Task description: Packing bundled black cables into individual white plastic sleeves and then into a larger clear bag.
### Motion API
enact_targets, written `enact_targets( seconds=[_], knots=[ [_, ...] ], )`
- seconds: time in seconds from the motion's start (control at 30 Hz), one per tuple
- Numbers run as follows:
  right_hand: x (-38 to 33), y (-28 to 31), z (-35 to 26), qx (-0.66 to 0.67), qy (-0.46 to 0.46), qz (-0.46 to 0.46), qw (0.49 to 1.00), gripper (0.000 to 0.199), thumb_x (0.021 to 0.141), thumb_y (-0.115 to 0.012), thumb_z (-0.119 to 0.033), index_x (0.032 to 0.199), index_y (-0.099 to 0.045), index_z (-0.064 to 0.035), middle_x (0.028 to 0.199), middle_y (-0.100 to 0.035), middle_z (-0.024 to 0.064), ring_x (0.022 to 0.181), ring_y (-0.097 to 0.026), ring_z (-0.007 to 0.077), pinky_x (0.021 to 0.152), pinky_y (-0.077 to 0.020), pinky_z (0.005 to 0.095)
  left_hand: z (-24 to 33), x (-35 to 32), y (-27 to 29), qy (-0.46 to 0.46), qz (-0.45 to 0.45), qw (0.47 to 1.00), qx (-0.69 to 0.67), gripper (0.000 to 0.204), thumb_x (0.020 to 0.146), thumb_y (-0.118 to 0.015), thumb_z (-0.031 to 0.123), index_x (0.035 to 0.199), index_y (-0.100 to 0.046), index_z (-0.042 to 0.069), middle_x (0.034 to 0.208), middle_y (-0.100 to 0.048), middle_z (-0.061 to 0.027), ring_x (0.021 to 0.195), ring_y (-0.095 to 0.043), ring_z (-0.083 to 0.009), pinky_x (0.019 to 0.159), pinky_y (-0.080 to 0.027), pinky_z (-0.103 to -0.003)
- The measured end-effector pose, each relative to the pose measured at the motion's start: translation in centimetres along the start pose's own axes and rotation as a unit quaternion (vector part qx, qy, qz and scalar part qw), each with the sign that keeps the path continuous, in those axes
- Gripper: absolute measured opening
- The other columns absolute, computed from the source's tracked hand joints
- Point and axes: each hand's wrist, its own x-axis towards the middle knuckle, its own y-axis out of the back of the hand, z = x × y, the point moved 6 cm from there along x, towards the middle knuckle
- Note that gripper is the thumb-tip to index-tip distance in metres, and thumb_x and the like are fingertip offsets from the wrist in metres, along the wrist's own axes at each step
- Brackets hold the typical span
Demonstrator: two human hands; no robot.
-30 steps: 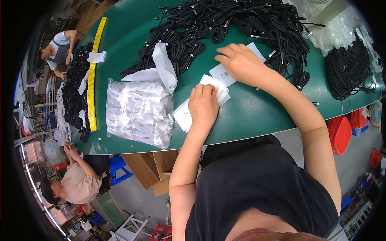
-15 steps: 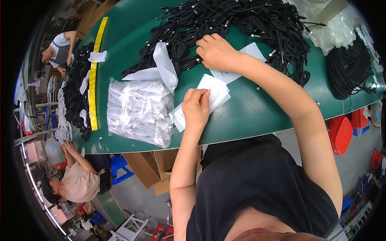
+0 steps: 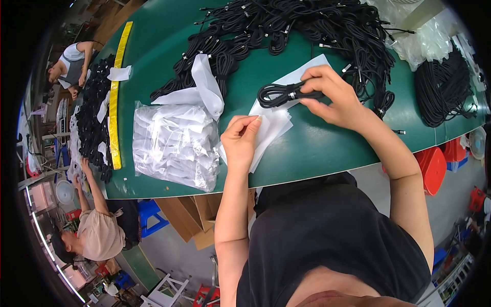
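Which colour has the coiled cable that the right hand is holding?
Black, with small silver ends; the coiled cable in the right hand shows in the head view.

A coiled black cable (image 3: pixel 286 93) is bundled into a flat, elongated loop lying roughly sideways, its strands gathered near the middle where a small silver connector shows. It is lifted just above the desk (image 3: pixel 317 148), gripped at its right end. Beneath and beside it lie small clear plastic bags (image 3: pixel 279 120), thin, whitish and flat, fanned in a loose overlapping stack on the green surface near the front edge. The topmost bag's left edge is pinched and raised slightly off the stack. One more bag (image 3: pixel 307 71) stretches from under the cable toward the far side.
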Motion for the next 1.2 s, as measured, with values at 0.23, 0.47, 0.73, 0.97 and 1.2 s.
enact_targets(
  seconds=[0.23,0.47,0.73,0.97,1.2],
  knots=[
    [-1.5,0.1,-0.7,-0.004,0.037,-0.007,0.999,0.028,0.07,-0.073,-0.004,0.093,-0.058,-0.0019,0.096,-0.055,0.0095,0.075,-0.06,0.0228,0.065,-0.0514,0.0286,0.8,-0.2,-0.1,-0.027,0.0,0.999,-0.019,0.007,0.079,-0.069,0.005,0.083,-0.068,-0.001,0.08,-0.06,-0.0009,0.069,-0.049,-0.0071,0.063,-0.039,-0.019],
    [-0.8,0.0,-0.1,0.039,-0.087,0.044,0.994,0.022,0.076,-0.073,-0.012,0.091,-0.062,-0.0003,0.077,-0.061,0.007,0.064,-0.061,0.0138,0.057,-0.0507,0.0244,1.7,-0.9,-0.4,-0.091,-0.018,0.996,-0.004,0.008,0.077,-0.07,0.003,0.084,-0.068,0.0,0.081,-0.06,-0.0029,0.069,-0.051,-0.0086,0.061,-0.041,-0.02],
    [-1.3,-1.3,1.3,0.203,-0.344,-0.001,0.917,0.016,0.084,-0.066,-0.015,0.09,-0.063,0.0,0.068,-0.059,0.0006,0.048,-0.05,0.0046,0.044,-0.0391,0.0184,2.3,-1.5,-0.1,-0.145,-0.002,0.989,-0.001,0.008,0.078,-0.069,0.001,0.085,-0.067,0.0,0.086,-0.06,-0.0047,0.071,-0.052,-0.0099,0.061,-0.041,-0.021],
    [-0.2,-1.0,-1.5,0.075,-0.162,0.013,0.984,0.019,0.08,-0.07,-0.016,0.086,-0.064,0.0006,0.064,-0.062,0.0072,0.059,-0.059,0.0086,0.052,-0.0466,0.0242,3.4,-1.8,-0.9,-0.162,-0.01,0.987,-0.018,0.008,0.078,-0.068,0.001,0.086,-0.067,0.002,0.096,-0.059,-0.0071,0.083,-0.054,-0.0147,0.066,-0.043,-0.023],
    [0.9,-0.1,-2.4,0.058,-0.195,0.053,0.978,0.016,0.079,-0.069,-0.013,0.08,-0.063,0.0012,0.064,-0.063,0.009,0.054,-0.062,0.0163,0.049,-0.0471,0.025,4.8,-2.2,-0.6,-0.212,0.018,0.977,-0.014,0.008,0.079,-0.067,0.002,0.086,-0.064,0.002,0.102,-0.06,-0.01,0.09,-0.054,-0.0194,0.073,-0.044,-0.028]
  ],
)
